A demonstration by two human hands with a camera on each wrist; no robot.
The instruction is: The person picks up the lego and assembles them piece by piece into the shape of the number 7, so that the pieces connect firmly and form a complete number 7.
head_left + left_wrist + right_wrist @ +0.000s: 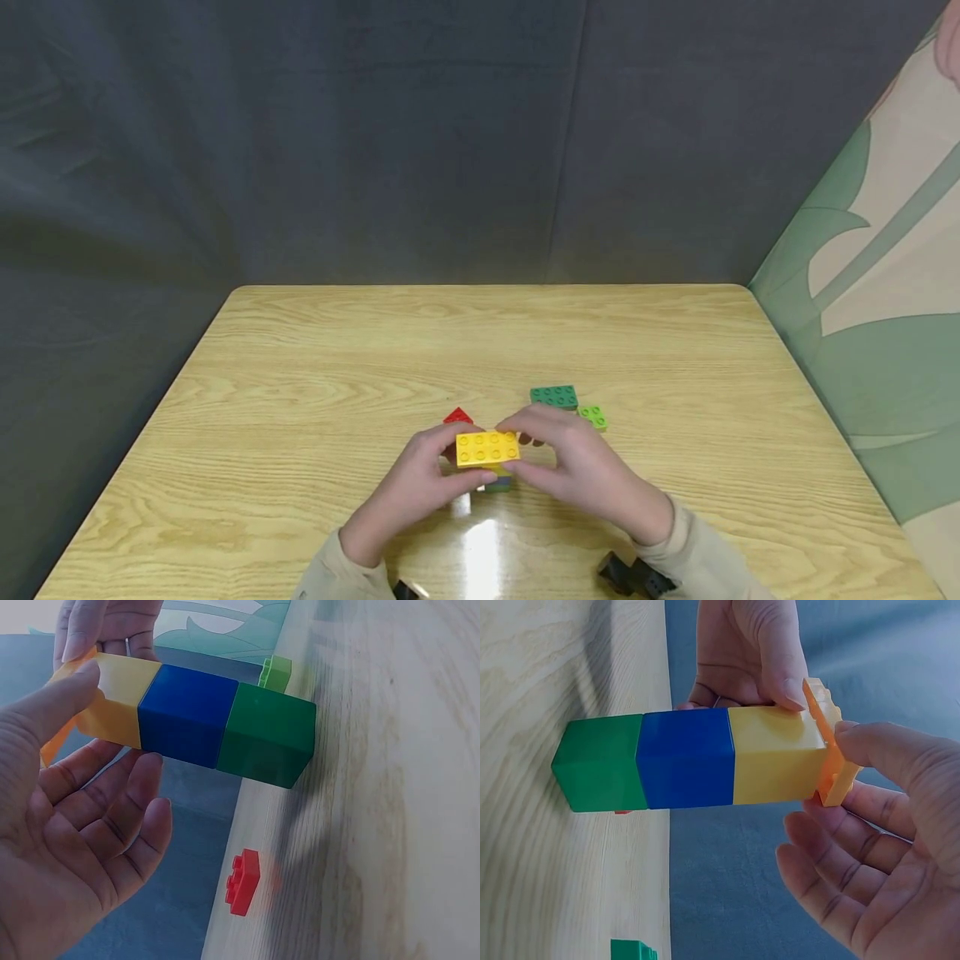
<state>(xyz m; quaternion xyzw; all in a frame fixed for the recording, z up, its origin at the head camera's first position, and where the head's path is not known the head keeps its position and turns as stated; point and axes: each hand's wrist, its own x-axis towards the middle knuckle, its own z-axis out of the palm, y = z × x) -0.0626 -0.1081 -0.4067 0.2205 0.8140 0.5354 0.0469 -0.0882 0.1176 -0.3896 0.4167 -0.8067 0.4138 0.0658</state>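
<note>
A tower of a green block (600,765), a blue block (686,759) and a yellow block (776,761) stands upright on the table, green at the bottom. At its top is a flat yellow-orange brick (487,448) with two rows of studs, slightly tilted against the yellow block in the right wrist view. My right hand (581,462) pinches one end of this flat brick between thumb and fingers. From the other side, my left hand (427,479) grips the opposite end, its thumb at the brick's near edge and its lower fingers loosely bent beside the tower.
Behind the left hand lies a red brick (457,415). A dark green studded brick (553,397) and a smaller light green brick (592,417) lie beyond the right hand. Dark cloth (420,150) hangs behind the wooden table (300,358); patterned fabric (885,350) hangs to the right.
</note>
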